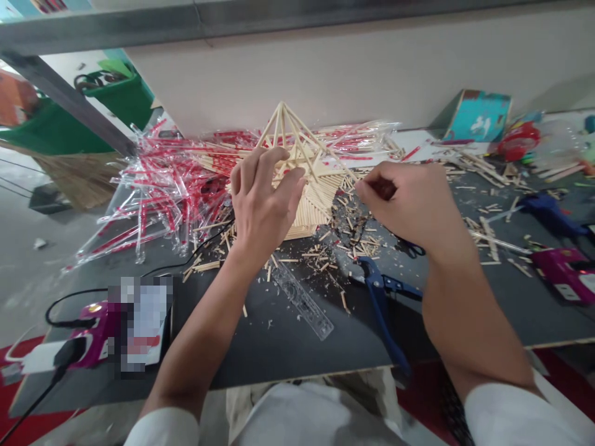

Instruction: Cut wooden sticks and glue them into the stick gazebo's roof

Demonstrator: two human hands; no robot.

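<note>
A small pyramid-topped frame of pale wooden sticks [281, 114] stands on a base of sticks laid side by side [309, 210]. In front of its left side is my left hand [264, 192], with fingers curved and the thumb apart from the index finger; whether it touches the frame I cannot tell. To the right of the frame, my right hand [404, 198] is closed in a pinch on a thin wooden stick [343, 166], which slants up toward the frame. The pinching fingertips partly hide the stick's near end.
Red-and-clear plastic wrappers [158, 198] heap at the left. Stick offcuts are strewn about. Near me lie a clear ruler [302, 297], a blue-handled cutter [381, 303], a phone [149, 322] and a purple power strip [100, 334]. Another purple strip [564, 272] sits right.
</note>
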